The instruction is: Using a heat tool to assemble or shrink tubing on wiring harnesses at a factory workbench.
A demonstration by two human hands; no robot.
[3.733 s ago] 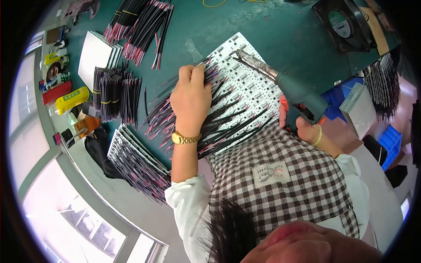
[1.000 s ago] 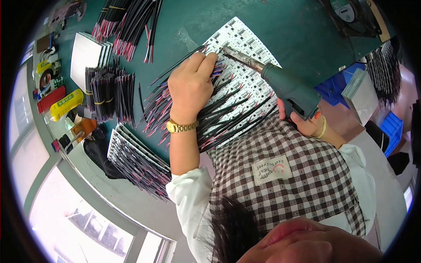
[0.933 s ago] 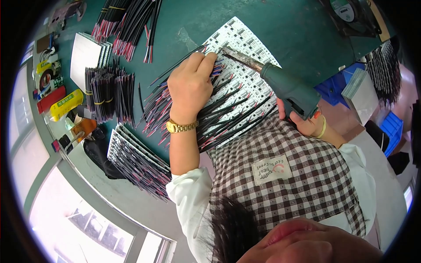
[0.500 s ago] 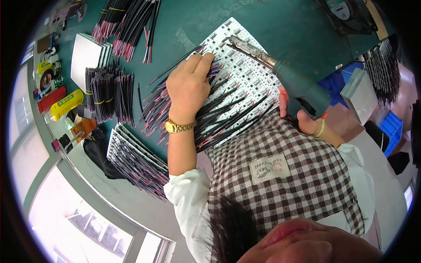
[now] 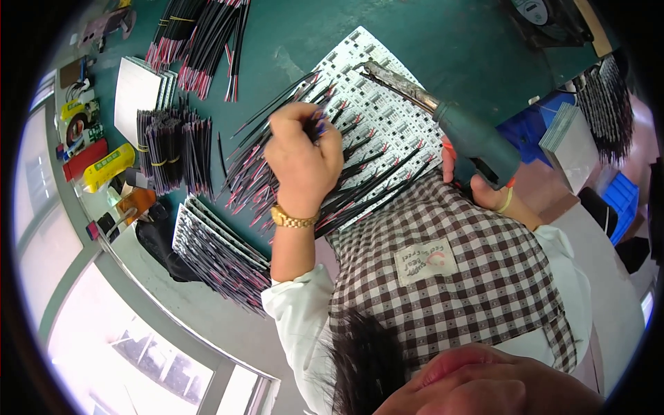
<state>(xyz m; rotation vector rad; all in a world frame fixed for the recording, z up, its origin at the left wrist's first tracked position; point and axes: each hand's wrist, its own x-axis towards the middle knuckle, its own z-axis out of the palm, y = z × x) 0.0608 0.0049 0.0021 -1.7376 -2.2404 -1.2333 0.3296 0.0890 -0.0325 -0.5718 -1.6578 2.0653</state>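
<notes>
A white circuit board [image 5: 360, 52] lies on the green table, with rows of black wires [image 5: 373, 173] with red ends fixed across it and fanning out to the left. Over these wires is my left hand [image 5: 304, 155], its fingers curled inward in a pinch. What it holds, if anything, is hidden among the wires. My right hand [image 5: 487, 194] is wrapped round the grip of a dark green soldering gun [image 5: 477, 145]. The gun's long metal barrel [image 5: 398, 83] points up and left, above the right part of the board.
Bundles of black wires [image 5: 166, 149] stand at left, and more wire bundles [image 5: 197, 48] lie at the far left. White boards [image 5: 135, 93] are stacked beside them. Below, wired boards [image 5: 218, 256] lean at the table edge. A dark device [image 5: 543, 24] sits far right; blue bins [image 5: 615, 207] are at right.
My left hand has drawn slightly back and to the right from the upper wires, and its fingers have curled in. The soldering gun has stayed almost where it was.
</notes>
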